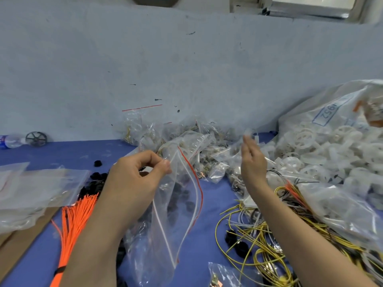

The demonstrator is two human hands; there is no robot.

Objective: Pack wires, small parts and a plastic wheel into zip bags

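At frame centre the zip bag (176,204) hangs open, its rim pinched by the left hand (136,172), while the right hand (251,160), fingers straight and empty, reaches toward the wheels (310,154) at right, so picking one up likely comes next.

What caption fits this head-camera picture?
Left hand pinches a clear red-striped zip bag open; right hand hovers open.
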